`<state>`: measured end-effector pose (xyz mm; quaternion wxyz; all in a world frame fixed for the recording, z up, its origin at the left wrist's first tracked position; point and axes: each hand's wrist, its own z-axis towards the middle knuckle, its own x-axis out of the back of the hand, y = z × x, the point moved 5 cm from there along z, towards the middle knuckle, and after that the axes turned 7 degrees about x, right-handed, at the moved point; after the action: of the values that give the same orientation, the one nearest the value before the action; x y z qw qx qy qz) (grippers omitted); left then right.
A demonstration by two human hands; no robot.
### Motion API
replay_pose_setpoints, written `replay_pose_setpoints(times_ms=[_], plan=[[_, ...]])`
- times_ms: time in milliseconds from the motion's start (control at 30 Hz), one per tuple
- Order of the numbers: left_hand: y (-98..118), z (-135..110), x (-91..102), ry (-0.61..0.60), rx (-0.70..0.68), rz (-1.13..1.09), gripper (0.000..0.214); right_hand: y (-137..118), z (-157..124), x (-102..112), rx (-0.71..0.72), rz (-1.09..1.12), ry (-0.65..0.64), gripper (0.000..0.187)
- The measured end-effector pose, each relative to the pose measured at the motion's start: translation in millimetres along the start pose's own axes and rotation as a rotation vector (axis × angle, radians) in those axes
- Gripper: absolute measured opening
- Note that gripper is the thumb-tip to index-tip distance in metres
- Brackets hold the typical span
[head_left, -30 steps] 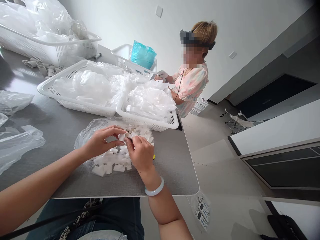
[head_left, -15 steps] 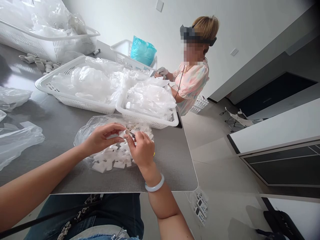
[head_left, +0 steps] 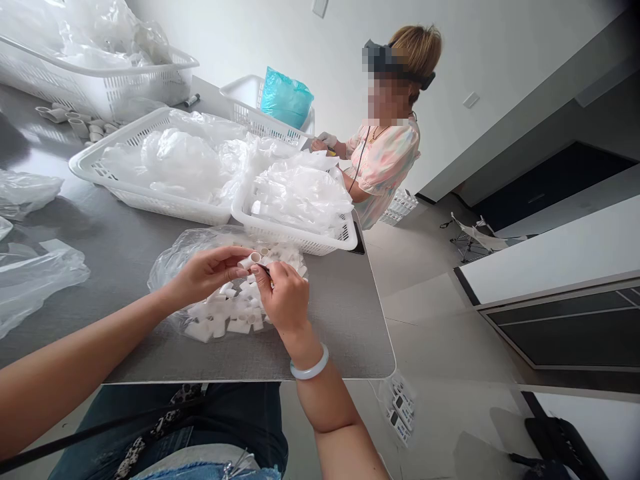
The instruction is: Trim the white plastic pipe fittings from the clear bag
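Observation:
My left hand (head_left: pixel 207 275) pinches a small white tube fitting (head_left: pixel 250 261) between thumb and fingers. My right hand (head_left: pixel 284 297), with a pale bangle (head_left: pixel 310 366) on the wrist, is closed on a thin dark tool (head_left: pixel 266 271) whose tip touches the fitting. Both hands hover over an open clear plastic bag (head_left: pixel 170 267) holding a heap of several white fittings (head_left: pixel 225 319) on the grey table (head_left: pixel 340 313).
Two white baskets (head_left: pixel 150 200) (head_left: pixel 300 239) of clear plastic bags stand just behind the heap. Farther back are another basket (head_left: pixel 100 87), loose fittings (head_left: pixel 75 123) and a basket with a teal bag (head_left: pixel 285 100). Loose plastic bags (head_left: pixel 35 273) lie at left. A person (head_left: pixel 385 153) works at the table's far side.
My hands have stayed together over the heap, shifting slightly; the fitting sits a bit higher between my fingers. The view tilted a little.

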<state>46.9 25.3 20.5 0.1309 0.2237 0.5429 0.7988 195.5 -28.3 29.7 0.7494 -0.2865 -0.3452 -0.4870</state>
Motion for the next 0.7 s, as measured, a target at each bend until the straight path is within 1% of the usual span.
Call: replay_pose_setpoints(times_ms=[67, 200, 367, 500, 600, 700], plan=[[-0.5, -0.4, -0.3, -0.03, 0.038, -0.038, 0.032, 3.5, 0.4, 2.1, -0.016, 0.005, 0.017, 0.052], [0.4, -1.1, -1.3, -0.057, 0.047, -0.056, 0.032, 4.8, 1.5, 4.7, -0.02, 0.023, 0.053, 0.055], [0.6, -0.7, -3.6, -0.055, 0.056, -0.089, 0.031, -0.8, 0.7, 5.1, -0.018, 0.01, 0.1, 0.057], [-0.4, -0.6, -3.7, -0.04, 0.066, -0.103, 0.032, -0.5, 0.2, 5.8, -0.018, 0.007, 0.125, 0.056], [-1.8, -0.6, -4.3, -0.041, 0.06, -0.099, 0.032, 0.9, 0.3, 4.9, -0.023, 0.003, 0.119, 0.056], [-1.2, -0.4, -5.6, -0.047, 0.024, -0.051, 0.028, -0.5, -0.1, 3.5, -0.022, -0.005, 0.119, 0.056]])
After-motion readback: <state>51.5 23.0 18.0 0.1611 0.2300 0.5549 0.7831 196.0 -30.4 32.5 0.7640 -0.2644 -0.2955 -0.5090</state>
